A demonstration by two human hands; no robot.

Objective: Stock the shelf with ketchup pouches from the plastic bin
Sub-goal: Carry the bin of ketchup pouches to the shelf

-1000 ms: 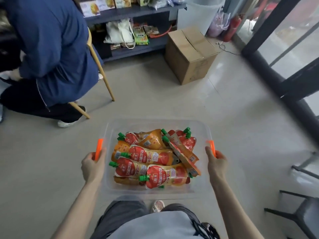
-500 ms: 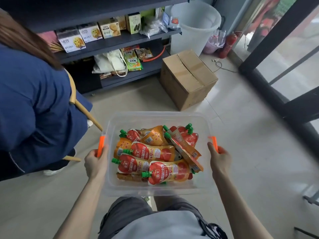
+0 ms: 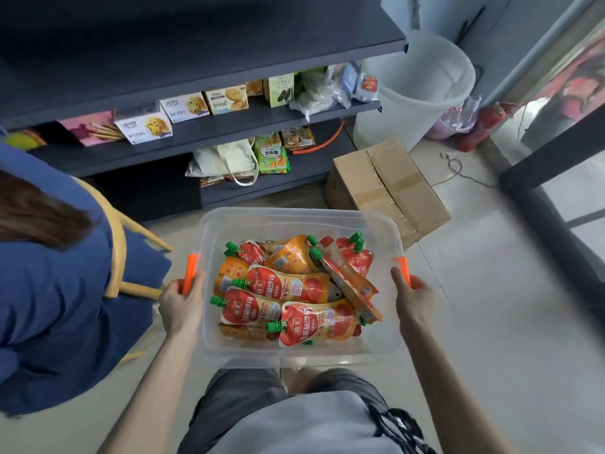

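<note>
The left hand (image 3: 181, 308) grips the left rim of the clear plastic bin (image 3: 294, 221), fingers curled under the edge beside an orange clip (image 3: 190, 273). The right hand (image 3: 413, 301) holds the opposite rim in the same way, thumb lying along the second orange clip (image 3: 405, 271). Both forearms reach forward from the person's body, and the bin is carried level above the knees.

Inside the bin lies a loose heap of ketchup pouches (image 3: 288, 290), red and orange with green screw caps, overlapping at mixed angles; how many layers there are cannot be told from above.

Ahead stands the dark shelf (image 3: 229, 126). Its middle level carries boxes of biscuits (image 3: 183, 108) and some crumpled plastic bags, and the lowest level holds a cloth tote (image 3: 229, 160) and green snack packets (image 3: 271, 155). A taped cardboard box (image 3: 389, 188) sits on the floor just past the bin's far right corner, with a white bucket (image 3: 415, 90) behind it. To the left, another person in a blue top (image 3: 55, 290) sits on a wooden chair.
</note>
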